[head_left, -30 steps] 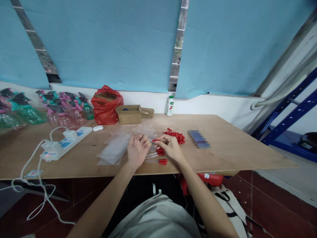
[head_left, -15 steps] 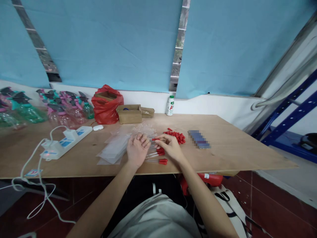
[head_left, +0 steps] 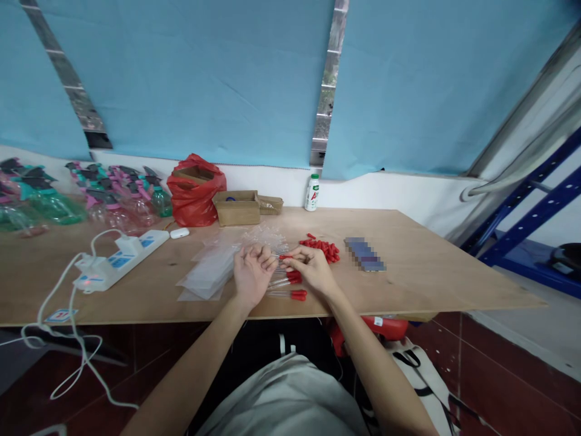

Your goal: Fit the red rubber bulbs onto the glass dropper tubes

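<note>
So, right by the near edge of the counter (head_left: 431,266), a couple of red-capped droppers (head_left: 298,295) are laid out with their bulbs pointed right, and a second red-capped bunch (head_left: 295,277) is laid just beyond them. Above that, a red bulb (head_left: 285,257) is being pinched between thumb and fingers by the right hand (head_left: 314,269), held up between the two hands. The left hand (head_left: 253,277) is turned palm up with its fingers curled in; a clear stem seems to be held at its fingertips, but how firm that grip is can't be told. Judging by this, a bulb is being fitted onto a stem, and a straight line-up and a steady push would be called for next. To the left, clear plastic sleeves (head_left: 206,275) are stacked loosely; to the right, just past the right hand, loose red bulbs (head_left: 324,250) are piled up, with a phone (head_left: 364,254) placed beside them. At the far side, a cardboard box (head_left: 236,210), a red bag (head_left: 197,197) and a white bottle (head_left: 311,195) are lined up near the wall.
</note>
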Motion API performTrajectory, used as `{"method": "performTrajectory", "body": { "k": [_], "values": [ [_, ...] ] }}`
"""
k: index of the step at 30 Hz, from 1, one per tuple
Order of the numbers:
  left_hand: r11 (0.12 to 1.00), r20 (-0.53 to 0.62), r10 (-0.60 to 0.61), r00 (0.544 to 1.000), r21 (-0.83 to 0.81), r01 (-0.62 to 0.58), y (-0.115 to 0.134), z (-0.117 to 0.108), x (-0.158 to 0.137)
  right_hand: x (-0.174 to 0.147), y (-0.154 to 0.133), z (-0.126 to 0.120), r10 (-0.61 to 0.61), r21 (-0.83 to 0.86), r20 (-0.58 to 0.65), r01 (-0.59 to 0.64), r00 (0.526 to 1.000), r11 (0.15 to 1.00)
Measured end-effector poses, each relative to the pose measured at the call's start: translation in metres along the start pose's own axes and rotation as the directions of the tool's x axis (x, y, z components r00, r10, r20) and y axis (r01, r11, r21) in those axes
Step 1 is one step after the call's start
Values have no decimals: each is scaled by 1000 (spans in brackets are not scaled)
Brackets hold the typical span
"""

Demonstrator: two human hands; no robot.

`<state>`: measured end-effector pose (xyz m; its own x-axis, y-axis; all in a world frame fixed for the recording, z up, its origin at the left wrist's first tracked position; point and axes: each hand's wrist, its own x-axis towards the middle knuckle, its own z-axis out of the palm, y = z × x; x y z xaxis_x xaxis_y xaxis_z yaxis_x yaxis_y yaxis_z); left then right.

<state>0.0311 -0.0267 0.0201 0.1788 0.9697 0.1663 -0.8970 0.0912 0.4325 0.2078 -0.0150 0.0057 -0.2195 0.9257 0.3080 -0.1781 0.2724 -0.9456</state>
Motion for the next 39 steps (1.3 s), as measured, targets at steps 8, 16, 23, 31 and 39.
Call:
{"method": "performTrajectory", "body": {
  "k": [8,16,23,31,39],
  "values": [
    [1000,12,-17,1000,-20,17,-1,-1,0,0,3,1,-17,-13,2,17,1000,1000],
    [998,0,-28,1000,-47,28,1,-4,1,0,0,1,-57,-55,-23,56,998,997],
    [998,-47,-21,999,-52,19,0,-5,3,0,-2,-1,-148,-185,-39,138,988,973],
    [1000,-30,-11,999,-24,11,0,-4,3,0,0,-1,-64,-101,-33,60,997,993],
    [1000,-28,-8,1000,-26,8,-2,-1,2,2,4,0,-8,10,-38,9,999,1000]
  ]
}}
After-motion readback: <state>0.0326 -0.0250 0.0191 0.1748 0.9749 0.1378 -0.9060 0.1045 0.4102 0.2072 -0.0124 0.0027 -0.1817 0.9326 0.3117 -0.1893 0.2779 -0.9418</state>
